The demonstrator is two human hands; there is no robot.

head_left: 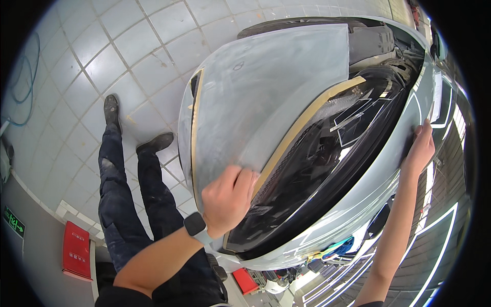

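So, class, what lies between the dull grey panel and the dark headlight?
In the head view, tan tape runs between the panel and the headlight.

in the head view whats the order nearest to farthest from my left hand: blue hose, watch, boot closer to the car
From the left hand:
1. Watch, to its lower left
2. Boot closer to the car, upper left
3. Blue hose, far left

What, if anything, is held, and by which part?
Cannot tell: the left hand, curled at the bumper, hides any grip; the right hand does too.
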